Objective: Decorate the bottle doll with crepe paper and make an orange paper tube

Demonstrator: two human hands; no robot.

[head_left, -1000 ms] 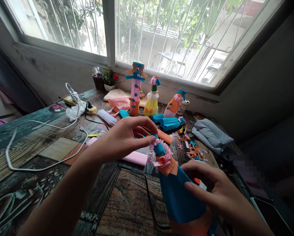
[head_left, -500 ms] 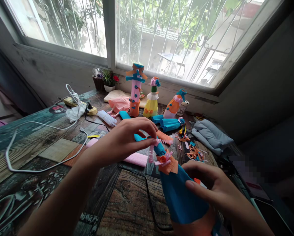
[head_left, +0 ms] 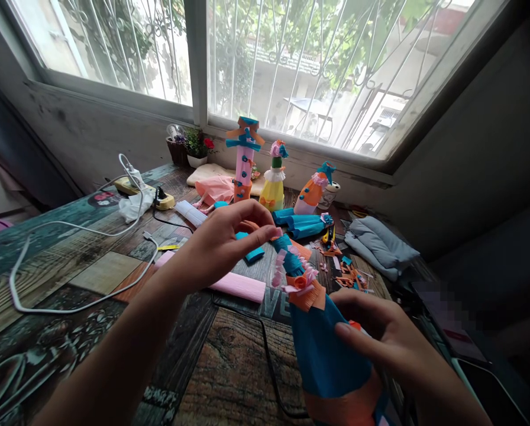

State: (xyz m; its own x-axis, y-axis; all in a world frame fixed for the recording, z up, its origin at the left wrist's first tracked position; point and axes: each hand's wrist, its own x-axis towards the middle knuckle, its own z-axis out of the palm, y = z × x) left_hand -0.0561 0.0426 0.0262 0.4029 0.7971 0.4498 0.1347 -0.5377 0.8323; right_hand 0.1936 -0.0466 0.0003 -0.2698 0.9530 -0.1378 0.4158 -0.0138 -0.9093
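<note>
We sit at a long table (head_left: 83, 266) with a patchwork wood surface that runs under a barred window (head_left: 291, 65), and across it a white cable (head_left: 70, 228) loops from a yellow power strip (head_left: 143, 190) at the far left. Closest to us is the largest craft piece, a bottle wrapped in blue crepe paper (head_left: 325, 349) with an orange band at its base, tilted so that its neck points away from us and up toward the table's middle. Our right hand (head_left: 389, 346) holds that bottle around its body, thumb on the front of the blue paper and fingers curled round the right side. Our left hand (head_left: 225, 239) reaches in from the left, its thumb and forefinger pinched narrowly at the very top of the bottle's neck, where a pink frilled ribbon (head_left: 291, 266) winds around the blue. Just below the frill sits an orange collar (head_left: 307, 296) with a small orange rose. On the table beneath our left wrist lies a pink paper roll (head_left: 238, 287). Farther off by the sill stand three finished bottles: a tall pink one (head_left: 244, 165), a yellow one (head_left: 274, 186) and a leaning orange and white one (head_left: 312, 192). To the right rests a folded grey cloth (head_left: 380, 239), with paper scraps (head_left: 351, 273) beside it.
</note>
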